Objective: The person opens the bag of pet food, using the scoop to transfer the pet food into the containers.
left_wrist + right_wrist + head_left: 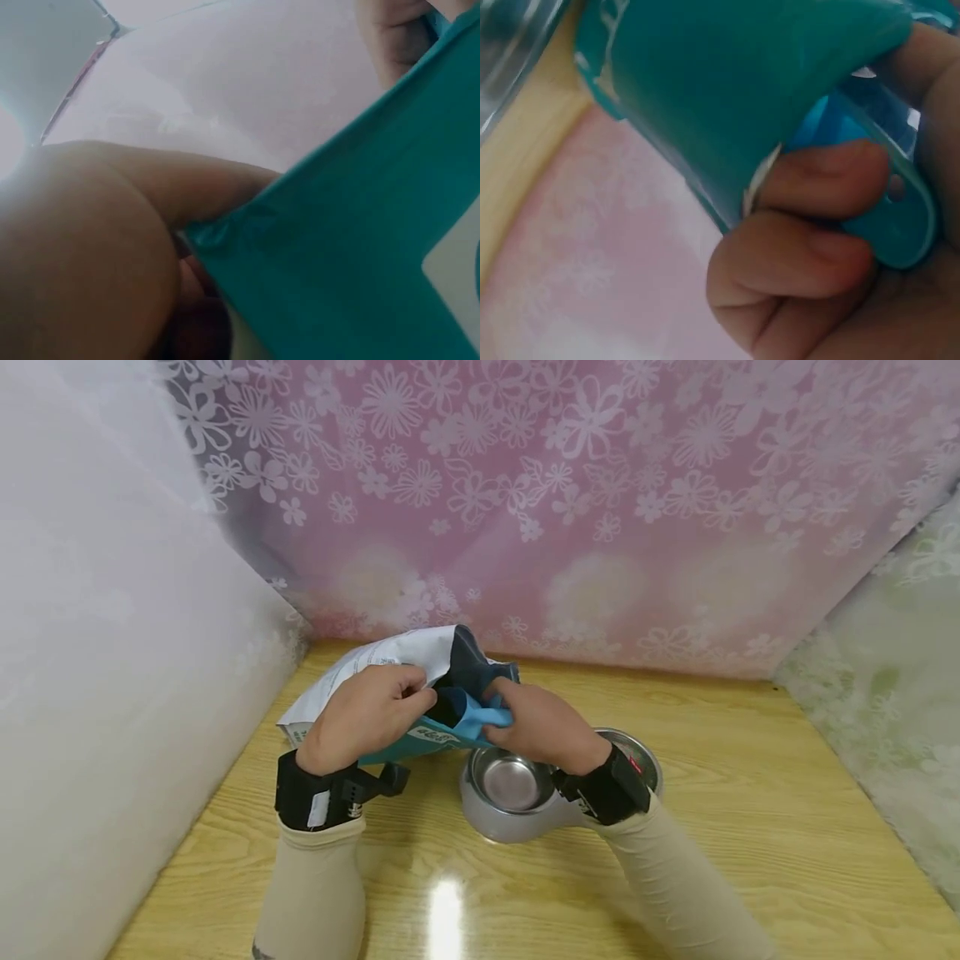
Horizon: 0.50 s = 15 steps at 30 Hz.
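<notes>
Scoop (486, 717) gripped by right hand (546, 727) at open mouth of bag (408, 647), with bag's edge pinched in left hand (367, 714).

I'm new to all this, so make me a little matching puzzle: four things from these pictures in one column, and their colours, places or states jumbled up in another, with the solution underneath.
Column one
1. Scoop
2. Bag
3. Double bowl
4. Left hand

Column two
A. Shiny metal inside, standing on the wooden table
B. Gripping the bag's edge
C. Blue, held in the right hand
D. White and teal, its mouth open

Right pairs: 1-C, 2-D, 3-A, 4-B
</notes>
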Tool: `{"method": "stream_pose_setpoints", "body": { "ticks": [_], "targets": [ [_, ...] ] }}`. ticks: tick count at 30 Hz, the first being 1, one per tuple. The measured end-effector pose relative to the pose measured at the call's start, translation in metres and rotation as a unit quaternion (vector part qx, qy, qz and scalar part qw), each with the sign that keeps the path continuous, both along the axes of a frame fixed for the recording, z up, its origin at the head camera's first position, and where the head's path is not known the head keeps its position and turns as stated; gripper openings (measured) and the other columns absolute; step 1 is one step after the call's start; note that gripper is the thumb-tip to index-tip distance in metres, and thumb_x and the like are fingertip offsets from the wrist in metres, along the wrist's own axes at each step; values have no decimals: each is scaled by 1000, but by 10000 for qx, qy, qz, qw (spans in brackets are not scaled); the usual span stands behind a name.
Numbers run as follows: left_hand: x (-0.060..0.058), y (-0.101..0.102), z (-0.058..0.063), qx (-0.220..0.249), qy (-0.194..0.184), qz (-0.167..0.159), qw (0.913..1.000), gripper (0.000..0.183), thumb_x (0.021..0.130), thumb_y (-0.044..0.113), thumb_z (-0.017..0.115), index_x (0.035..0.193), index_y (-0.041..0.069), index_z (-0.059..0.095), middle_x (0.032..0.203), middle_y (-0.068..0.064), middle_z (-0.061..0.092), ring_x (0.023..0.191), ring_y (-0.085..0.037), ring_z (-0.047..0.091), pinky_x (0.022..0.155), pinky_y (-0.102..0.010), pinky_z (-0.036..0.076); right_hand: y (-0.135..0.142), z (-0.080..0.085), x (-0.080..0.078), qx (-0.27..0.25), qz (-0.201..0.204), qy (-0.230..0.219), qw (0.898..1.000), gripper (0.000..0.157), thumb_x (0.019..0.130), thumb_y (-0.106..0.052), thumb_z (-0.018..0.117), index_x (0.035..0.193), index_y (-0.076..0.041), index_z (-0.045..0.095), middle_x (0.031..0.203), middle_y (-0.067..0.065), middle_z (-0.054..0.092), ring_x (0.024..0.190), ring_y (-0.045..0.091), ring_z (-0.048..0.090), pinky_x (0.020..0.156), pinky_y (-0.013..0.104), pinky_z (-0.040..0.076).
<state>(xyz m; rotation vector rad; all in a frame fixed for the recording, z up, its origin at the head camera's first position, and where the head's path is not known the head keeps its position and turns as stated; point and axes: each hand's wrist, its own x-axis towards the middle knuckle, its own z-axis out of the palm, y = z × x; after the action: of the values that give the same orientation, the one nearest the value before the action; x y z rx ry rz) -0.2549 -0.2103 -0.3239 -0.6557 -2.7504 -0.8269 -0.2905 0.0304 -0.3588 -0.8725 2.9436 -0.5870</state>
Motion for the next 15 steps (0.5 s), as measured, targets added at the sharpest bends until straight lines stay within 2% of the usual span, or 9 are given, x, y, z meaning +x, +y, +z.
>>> {"method": "stream_pose_setpoints", "body": {
  "ticks": [3, 7, 11, 14, 15],
  "targets": [
    [-1, 2, -2, 12, -52, -64, 10000, 37, 98, 29, 49, 65, 16, 41, 57, 1, 34, 49, -19, 33, 50, -29, 26, 6, -6, 0, -648, -91, -225, 9976, 31, 87, -29, 61, 114, -15, 55, 86, -3, 56, 74, 16, 52, 66, 31, 41],
    [-3, 2, -3, -51, -39, -70, 10000, 37, 98, 29, 49, 64, 16, 40, 56, 1, 33, 49, -18, 34, 50, -29, 27, 15, -12, -2, -1531, -26, -551, 9867, 24, 85, -23, 61, 109, -18, 59, 96, -4, 61, 80, 16, 56, 71, 31, 45],
    [-5, 2, -3, -118, 92, 4, 9999, 37, 97, 27, 49, 64, 16, 40, 56, 2, 34, 50, -17, 36, 51, -29, 28, 21, -15, -7, -2080, 398, -625, 9753, 25, 89, -23, 61, 113, -18, 64, 108, -6, 62, 89, 15, 56, 75, 33, 46],
    [-5, 4, -3, -146, 29, 32, 9999, 36, 97, 26, 49, 64, 16, 40, 56, 1, 34, 50, -17, 37, 51, -30, 29, 25, -16, -7, -2302, 710, -776, 9674, 27, 93, -25, 60, 119, -18, 64, 111, -6, 61, 88, 16, 54, 74, 34, 45],
    [-5, 6, -4, -142, -25, 25, 9999, 36, 97, 26, 49, 64, 16, 40, 56, 1, 34, 50, -18, 36, 51, -30, 28, 27, -16, -6, -2311, 777, -841, 9662, 28, 94, -25, 59, 121, -18, 64, 108, -5, 61, 83, 17, 53, 73, 35, 44]
  ]
}}
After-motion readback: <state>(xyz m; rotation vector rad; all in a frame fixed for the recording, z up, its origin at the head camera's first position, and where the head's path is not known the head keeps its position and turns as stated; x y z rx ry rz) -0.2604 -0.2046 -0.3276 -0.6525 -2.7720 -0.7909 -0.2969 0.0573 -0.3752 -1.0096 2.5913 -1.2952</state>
